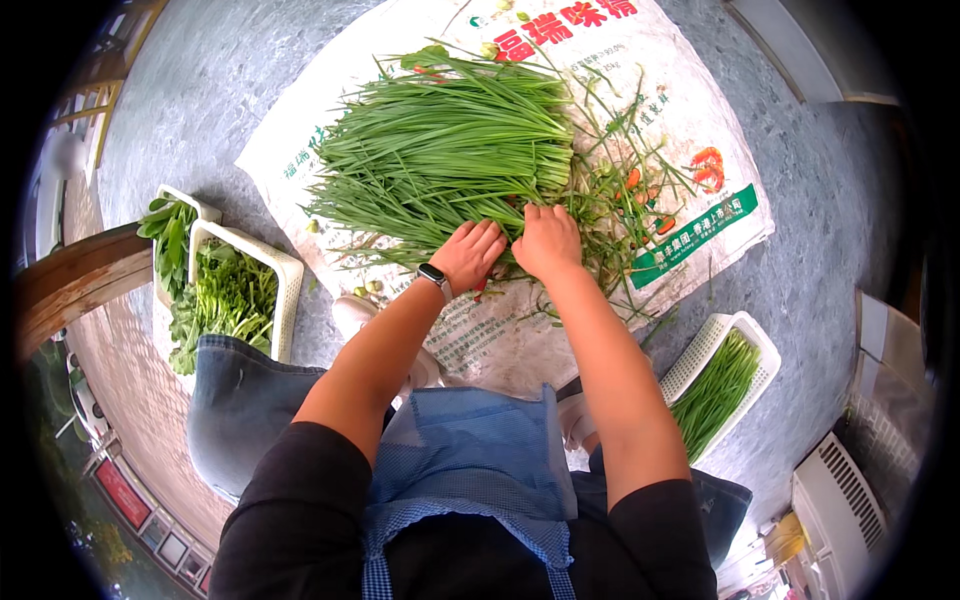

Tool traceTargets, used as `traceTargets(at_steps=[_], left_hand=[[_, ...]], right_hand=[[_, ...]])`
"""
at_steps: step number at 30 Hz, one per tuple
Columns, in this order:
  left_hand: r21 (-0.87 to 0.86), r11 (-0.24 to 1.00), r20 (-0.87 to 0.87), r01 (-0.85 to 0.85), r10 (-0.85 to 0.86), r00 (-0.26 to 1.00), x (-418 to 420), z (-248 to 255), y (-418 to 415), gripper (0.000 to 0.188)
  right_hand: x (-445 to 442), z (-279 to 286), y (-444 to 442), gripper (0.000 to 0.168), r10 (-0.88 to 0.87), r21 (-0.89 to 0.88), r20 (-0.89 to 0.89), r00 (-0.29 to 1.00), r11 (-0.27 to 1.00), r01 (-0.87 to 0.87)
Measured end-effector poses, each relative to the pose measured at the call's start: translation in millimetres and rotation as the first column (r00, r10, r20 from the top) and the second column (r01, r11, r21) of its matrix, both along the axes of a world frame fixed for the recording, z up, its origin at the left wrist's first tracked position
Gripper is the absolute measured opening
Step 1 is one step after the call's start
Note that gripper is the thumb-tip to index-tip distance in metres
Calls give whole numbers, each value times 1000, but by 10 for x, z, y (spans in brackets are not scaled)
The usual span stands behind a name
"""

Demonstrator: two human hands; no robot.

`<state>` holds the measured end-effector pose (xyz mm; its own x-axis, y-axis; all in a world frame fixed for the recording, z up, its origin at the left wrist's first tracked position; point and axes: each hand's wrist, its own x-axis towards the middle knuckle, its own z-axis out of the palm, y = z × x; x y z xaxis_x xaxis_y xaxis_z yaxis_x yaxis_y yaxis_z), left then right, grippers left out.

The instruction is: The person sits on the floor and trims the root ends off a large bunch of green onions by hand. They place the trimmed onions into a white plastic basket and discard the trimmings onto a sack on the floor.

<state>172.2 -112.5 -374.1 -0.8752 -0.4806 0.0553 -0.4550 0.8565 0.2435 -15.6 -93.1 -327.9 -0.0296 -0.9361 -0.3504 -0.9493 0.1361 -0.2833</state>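
A wide pile of garlic chives (442,135) lies on a white woven sack (697,97), leaf tips to the left and pale stem ends to the right. My left hand (474,253), with a watch (433,274) at the wrist, is bent over leaves at the pile's near edge. Close beside it, my right hand (551,238) curls its fingers around stems nearer the cut ends. The fingertips of both hands are partly hidden among the chives. Loose trimmings (600,199) and thin stalks are scattered on the sack right of the pile.
To the left stand a white plastic basket (289,300) of leafy greens (232,292) and another basket (187,201) with broad leaves (171,232). At the right, a white basket (766,349) holds more chives (720,390). A wooden beam (90,285) juts in at the left.
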Motion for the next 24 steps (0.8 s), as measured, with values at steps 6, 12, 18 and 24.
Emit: traceTargets(at_steps=[6,12,18,24], left_hand=[[-45,990,21,-132,133,991,-17,103,0,49],[-69,996,-56,61,-65,996,218,-100,-66,38],[-3,995,21,101,-101,995,269,-93,-51,47],[115,991,133,-62,46,990,64,-20,-56,72]], right_hand=[[134,37,111,55,0,286,157,988,957,-45],[99,85,205,61,-33,224,212,977,974,-16],[-308,6,-69,53,-280,-232,348,895,899,371],[-170,40,-9,23,151,-362,259,954,931,-49]])
